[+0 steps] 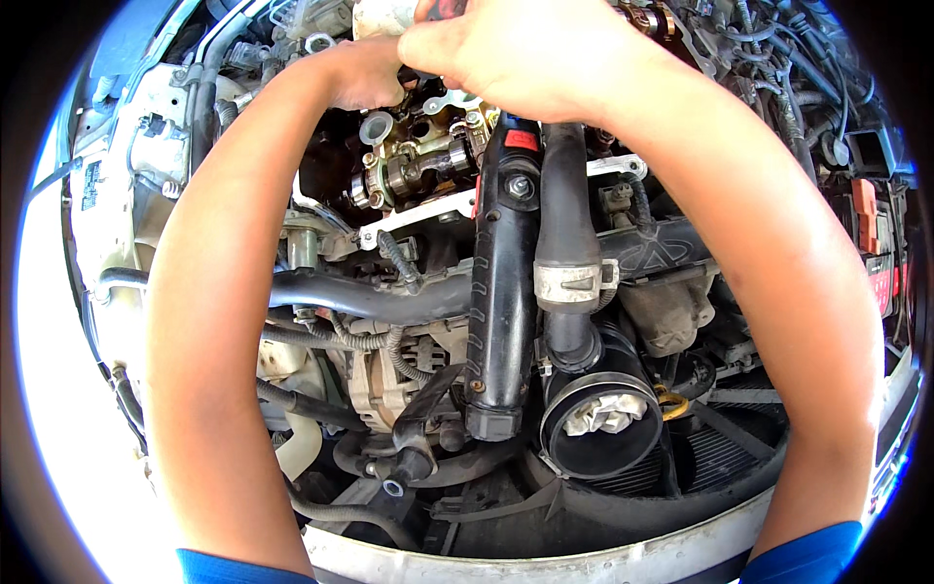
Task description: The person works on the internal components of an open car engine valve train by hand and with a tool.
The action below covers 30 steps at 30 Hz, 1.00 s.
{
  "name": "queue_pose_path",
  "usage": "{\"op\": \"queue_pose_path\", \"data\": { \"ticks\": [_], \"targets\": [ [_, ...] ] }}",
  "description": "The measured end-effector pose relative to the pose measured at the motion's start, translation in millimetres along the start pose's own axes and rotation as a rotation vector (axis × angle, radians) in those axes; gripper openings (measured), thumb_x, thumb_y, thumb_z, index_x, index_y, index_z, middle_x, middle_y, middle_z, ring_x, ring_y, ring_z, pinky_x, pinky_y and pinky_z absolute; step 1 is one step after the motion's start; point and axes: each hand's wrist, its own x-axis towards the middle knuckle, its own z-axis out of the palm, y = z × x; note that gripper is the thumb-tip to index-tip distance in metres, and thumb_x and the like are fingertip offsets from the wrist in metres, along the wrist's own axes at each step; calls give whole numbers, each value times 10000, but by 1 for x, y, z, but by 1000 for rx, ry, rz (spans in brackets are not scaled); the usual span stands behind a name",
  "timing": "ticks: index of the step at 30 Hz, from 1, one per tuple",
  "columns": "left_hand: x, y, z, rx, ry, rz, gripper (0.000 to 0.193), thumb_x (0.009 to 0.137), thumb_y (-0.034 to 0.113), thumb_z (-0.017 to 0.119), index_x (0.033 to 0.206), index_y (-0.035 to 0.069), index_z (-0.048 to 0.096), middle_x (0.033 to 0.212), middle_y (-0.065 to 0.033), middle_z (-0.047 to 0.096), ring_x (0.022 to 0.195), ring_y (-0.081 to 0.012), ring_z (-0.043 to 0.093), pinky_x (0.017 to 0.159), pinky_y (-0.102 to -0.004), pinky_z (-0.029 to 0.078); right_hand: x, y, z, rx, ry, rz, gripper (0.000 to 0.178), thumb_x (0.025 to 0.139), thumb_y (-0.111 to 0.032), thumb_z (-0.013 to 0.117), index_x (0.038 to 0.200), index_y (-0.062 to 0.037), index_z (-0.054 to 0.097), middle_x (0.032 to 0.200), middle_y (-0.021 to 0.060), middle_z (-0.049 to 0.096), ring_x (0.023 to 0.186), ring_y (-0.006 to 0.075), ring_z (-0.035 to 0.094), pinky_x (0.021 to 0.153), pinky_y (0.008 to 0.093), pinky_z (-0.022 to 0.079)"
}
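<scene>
Both my arms reach over an opened engine, where a shiny metal camshaft [413,173] lies exposed. At the far side, my left hand [368,76] is closed with its fingers curled down towards the engine; what they grip is hidden. Close beside it on the right, my right hand [501,51] is closed around a red and black object [446,8], mostly cut off by the upper edge. A whitish object [384,18] shows just beyond my left hand. Below my right hand, a long black lamp-like device [504,292] with a red patch lies across the engine.
A black air hose [567,204] with a metal clamp [574,284] runs towards me beside the black device. Crumpled white material [608,414] fills part of the round intake opening [598,462]. A dark pipe [379,295] crosses the bay, and the pale front body edge [545,557] lies nearest me.
</scene>
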Motion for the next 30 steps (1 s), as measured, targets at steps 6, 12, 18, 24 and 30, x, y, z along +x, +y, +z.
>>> {"op": "queue_pose_path", "data": {
  "ticks": [6, 12, 18, 24, 30],
  "targets": [
    [-6, -18, 23, -134, 239, 94, 539, 774, 133, 698, 1304, 102, 602, 1188, -189, 689, 1109, -331, 659, 974, -400, 510, 7, 11, 9, 83, 20, 72, 394, 896, -287, 669, 1047, 77, 671, 976, 285, 708, 960, 398, 695, 879, 429, 548],
    [-30, -13, 36, -75, 699, 123, 348, 789, 113, 723, 1133, 85, 682, 1218, -124, 653, 1164, -317, 614, 988, -399, 497, 45, 36, -46, 582, -622, 199, 426, 913, -301, 652, 1103, 80, 652, 996, 283, 706, 961, 389, 695, 878, 420, 550],
    [-40, 4, 31, 37, 389, -166, 200, 827, 320, 748, 923, 148, 784, 995, -111, 747, 992, -312, 710, 860, -437, 561, 6, 10, 3, 91, -31, 133, 429, 928, -307, 618, 1111, 80, 649, 994, 275, 708, 953, 383, 697, 878, 410, 550],
    [-28, 38, 35, 321, 322, -266, 305, 826, 304, 733, 1031, 79, 748, 1030, -159, 750, 969, -330, 730, 842, -452, 581, 0, 17, 4, 40, -39, 38, 401, 940, -301, 580, 1038, 71, 691, 1001, 280, 704, 966, 406, 685, 887, 429, 545],
    [-20, 29, 46, 284, 419, -247, 317, 833, 292, 682, 1027, 47, 737, 988, -186, 745, 957, -345, 728, 839, -464, 580, 17, 34, 20, -160, 24, -92, 416, 971, -318, 529, 986, 44, 733, 1037, 278, 698, 999, 414, 672, 913, 448, 533]
  ]
}}
